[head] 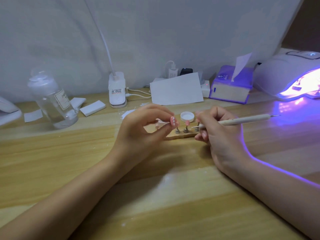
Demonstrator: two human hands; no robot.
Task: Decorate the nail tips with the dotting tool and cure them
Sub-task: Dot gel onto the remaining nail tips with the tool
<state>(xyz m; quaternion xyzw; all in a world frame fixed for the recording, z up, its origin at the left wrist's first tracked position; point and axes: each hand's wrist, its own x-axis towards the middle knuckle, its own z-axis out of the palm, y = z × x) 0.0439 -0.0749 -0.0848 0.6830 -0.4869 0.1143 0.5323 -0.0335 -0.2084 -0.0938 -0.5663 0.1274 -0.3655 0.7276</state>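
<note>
We see the left hand [143, 125] at the middle of the pale wooden bench [69, 170], its fingertips pinching a pink nail tip with white dots [173, 121] on a small stand. Just beside it, the right hand [216, 134] grips a slim cream-coloured dotting tool [242, 120] like a pen, the fine metal point aimed left towards the nail tip, not quite touching it. Between the hands sits a small wooden block [181, 135] carrying metal cone-shaped holders, one topped by a plain pink nail tip [187, 122]. Behind the block lies a white round cap [187, 116]. At the bench's far right corner a white curing lamp [290, 75] glows violet. A purple tissue box [230, 87] stands left of it, and a clear plastic bottle [52, 99] stands near the far left edge.
</note>
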